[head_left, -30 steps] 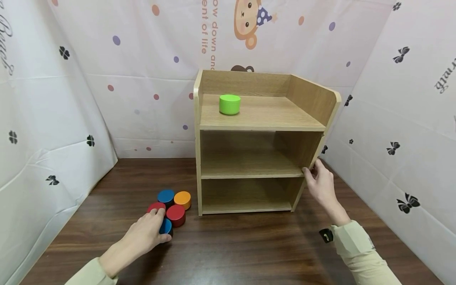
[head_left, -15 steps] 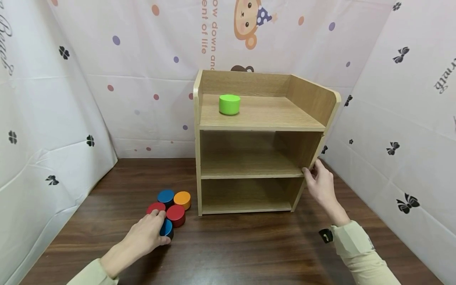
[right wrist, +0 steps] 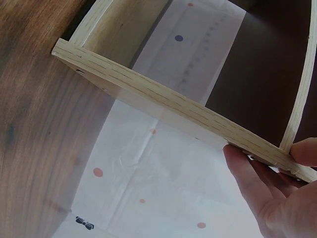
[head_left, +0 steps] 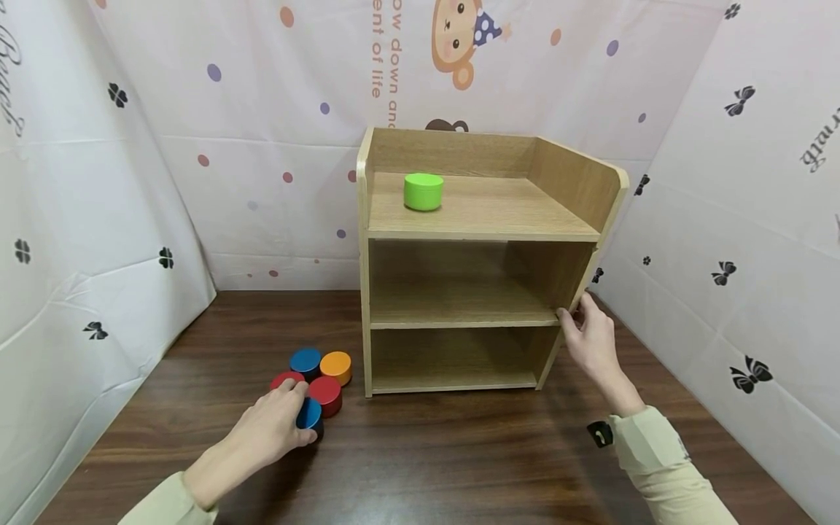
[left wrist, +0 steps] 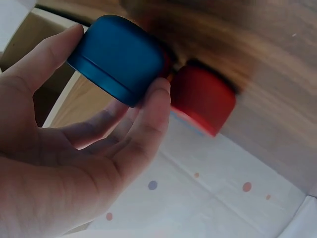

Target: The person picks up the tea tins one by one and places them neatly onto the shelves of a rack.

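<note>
In the head view, my left hand (head_left: 259,432) is at the near side of a cluster of small round tins. Its thumb and fingers pinch a blue tin (head_left: 310,417) by the sides; the left wrist view shows this blue tin (left wrist: 116,57) between thumb and fingertips. Close by stand a red tin (head_left: 325,395), an orange tin (head_left: 336,367), another blue tin (head_left: 305,362) and a second red tin (head_left: 286,378), partly covered by the fingers. On the right, my right hand (head_left: 592,346) grips the side panel of a wooden shelf (head_left: 462,325), thumb on the front edge, fingers outside.
A green tin (head_left: 423,192) sits on the shelf's top board, towards the left. The shelf stands on a dark wooden table (head_left: 420,459). Printed white cloth (head_left: 262,204) hangs behind and along both sides.
My left hand and the pinched blue tin have shifted slightly right and upward in the head view. The right hand stays on the shelf side, and the other tins look unmoved.
</note>
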Available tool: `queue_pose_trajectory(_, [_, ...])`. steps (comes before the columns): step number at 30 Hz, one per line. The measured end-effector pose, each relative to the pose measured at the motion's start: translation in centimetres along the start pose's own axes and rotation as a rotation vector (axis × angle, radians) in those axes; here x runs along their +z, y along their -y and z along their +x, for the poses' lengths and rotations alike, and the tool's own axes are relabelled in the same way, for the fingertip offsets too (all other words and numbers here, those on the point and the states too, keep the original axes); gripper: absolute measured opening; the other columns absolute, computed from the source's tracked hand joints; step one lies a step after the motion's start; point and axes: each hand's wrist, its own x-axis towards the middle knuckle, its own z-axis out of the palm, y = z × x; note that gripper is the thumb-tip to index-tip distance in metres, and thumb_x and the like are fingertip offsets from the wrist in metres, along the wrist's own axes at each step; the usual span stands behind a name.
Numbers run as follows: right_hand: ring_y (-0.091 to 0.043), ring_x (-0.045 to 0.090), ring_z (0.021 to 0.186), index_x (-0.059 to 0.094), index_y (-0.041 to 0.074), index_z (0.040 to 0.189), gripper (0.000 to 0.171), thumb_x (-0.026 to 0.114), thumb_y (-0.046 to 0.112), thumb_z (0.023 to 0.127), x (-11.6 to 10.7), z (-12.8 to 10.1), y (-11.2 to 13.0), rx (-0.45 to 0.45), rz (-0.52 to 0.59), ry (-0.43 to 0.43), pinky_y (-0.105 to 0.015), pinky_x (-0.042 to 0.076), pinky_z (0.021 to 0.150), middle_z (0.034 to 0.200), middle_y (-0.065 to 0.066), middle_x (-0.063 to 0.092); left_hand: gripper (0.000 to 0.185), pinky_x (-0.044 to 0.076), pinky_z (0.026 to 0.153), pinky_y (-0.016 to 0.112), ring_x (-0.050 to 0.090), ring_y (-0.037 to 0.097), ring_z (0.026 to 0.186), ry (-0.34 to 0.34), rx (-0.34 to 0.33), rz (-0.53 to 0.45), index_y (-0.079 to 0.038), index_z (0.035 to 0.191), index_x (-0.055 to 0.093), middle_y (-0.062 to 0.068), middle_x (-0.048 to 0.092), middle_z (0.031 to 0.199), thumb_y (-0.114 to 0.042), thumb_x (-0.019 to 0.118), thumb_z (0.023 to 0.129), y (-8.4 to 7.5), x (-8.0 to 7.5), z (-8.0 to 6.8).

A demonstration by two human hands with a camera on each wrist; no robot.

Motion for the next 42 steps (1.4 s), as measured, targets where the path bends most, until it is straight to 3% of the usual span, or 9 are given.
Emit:
queue_pose_trajectory(6, [-0.044,0.068,0.088,0.057,-0.010,0.109,0.021,0.058,0.000,0.090,0.0,0.0,0.0,0.002,0.003,0.001,0.006,0.030,0.065,0.099,-0.031,0.067,0.061,0.055,0.065,0.043,0.056,0.021,0.077,-0.036,0.013,-0.004,-0.002,0.114,0.059,0.011,0.059,0.103,-0.029,0.086,0.067,-0.8,-0.9,-0.1])
queue_pose_trajectory(10, [-0.044,0.068,0.089,0.056,-0.009,0.110,0.022,0.057,0.000,0.091,0.0,-0.1,0.0,0.005,0.000,0.004,0.005,0.030,0.066,0.101,-0.031,0.067,0.059,0.052,0.063,0.038,0.054,0.019,0.074,-0.063,0.030,-0.016,-0.003,0.115,0.060,0.008,0.058,0.098,-0.029,0.086,0.068,-1.5,-1.5,-0.2])
queue_pose_trajectory(31, [-0.045,0.069,0.089,0.056,-0.009,0.109,0.021,0.058,0.000,0.090,0.2,0.0,-0.1,0.000,-0.003,-0.007,0.005,0.031,0.066,0.101,-0.031,0.067,0.047,0.051,0.067,0.033,0.056,0.018,0.078,-0.212,0.246,-0.021,-0.006,0.113,0.063,0.005,0.060,0.100,-0.026,0.077,0.073,-6.2,-6.1,0.8])
queue_pose_trajectory(33, [-0.045,0.069,0.089,0.057,-0.009,0.110,0.022,0.058,0.000,0.091,0.1,0.0,-0.1,-0.006,-0.009,-0.006,-0.004,0.042,0.067,0.101,-0.031,0.067,0.046,0.051,0.068,0.033,0.056,0.017,0.078,-0.229,0.274,-0.018,-0.005,0.113,0.064,0.005,0.060,0.100,-0.025,0.077,0.073,-6.7,-6.6,0.9])
queue_pose_trajectory(35, [-0.044,0.069,0.089,0.056,-0.009,0.110,0.022,0.058,0.000,0.091,0.1,-0.1,0.0,-0.010,-0.014,-0.004,-0.021,0.053,0.068,0.102,-0.031,0.067,0.045,0.052,0.068,0.032,0.056,0.016,0.078,-0.243,0.300,-0.013,-0.005,0.112,0.064,0.005,0.059,0.099,-0.025,0.077,0.074,-7.3,-7.1,1.1])
queue_pose_trajectory(38, [-0.045,0.069,0.090,0.056,-0.010,0.111,0.023,0.058,0.000,0.091,0.1,-0.1,0.0,-0.014,-0.019,0.000,-0.048,0.054,0.070,0.103,-0.031,0.067,0.046,0.053,0.069,0.032,0.056,0.017,0.078,-0.259,0.326,-0.005,-0.005,0.113,0.064,0.006,0.059,0.098,-0.024,0.078,0.074,-8.1,-7.9,1.3])
queue_pose_trajectory(40, [-0.046,0.068,0.090,0.056,-0.010,0.111,0.022,0.057,0.000,0.091,0.1,-0.1,0.0,-0.013,-0.020,-0.001,-0.051,0.054,0.070,0.103,-0.032,0.067,0.047,0.054,0.070,0.034,0.057,0.018,0.079,-0.262,0.335,-0.002,-0.004,0.114,0.063,0.006,0.060,0.099,-0.024,0.079,0.074,-8.7,-8.4,1.4])
queue_pose_trajectory(42, [-0.045,0.069,0.089,0.056,-0.009,0.110,0.022,0.058,0.001,0.091,0.1,0.0,0.0,-0.011,-0.025,-0.005,-0.041,0.056,0.069,0.102,-0.031,0.067,0.049,0.055,0.073,0.035,0.058,0.019,0.082,-0.258,0.341,-0.004,-0.004,0.116,0.063,0.008,0.060,0.102,-0.024,0.080,0.075,-9.2,-8.9,1.5])
